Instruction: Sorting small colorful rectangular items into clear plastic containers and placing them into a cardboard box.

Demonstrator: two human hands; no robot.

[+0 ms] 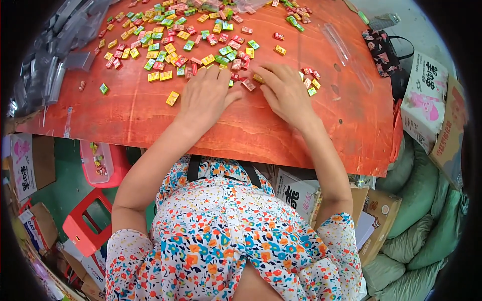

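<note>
Both my hands rest palm-down on a reddish-brown wooden table (125, 113). My left hand (206, 95) lies flat with fingers spread, its fingertips at the near edge of a scatter of small wrapped candies (165, 47) in red, yellow, green and blue. My right hand (283, 90) is beside it, fingers reaching left onto a few red and yellow candies (248, 84) between the two hands. A small cluster of candies (310, 79) lies just right of my right hand. One yellow candy (172, 98) sits apart, left of my left hand. Neither hand visibly holds anything.
A heap of clear plastic bags (55, 45) covers the table's far left. A clear tube-like bag (341, 47) lies at the right. A dark patterned pouch (382, 50), cardboard boxes (427, 100), green sacks (416, 210), a red stool (85, 220) and a pink tub (100, 165) surround the table.
</note>
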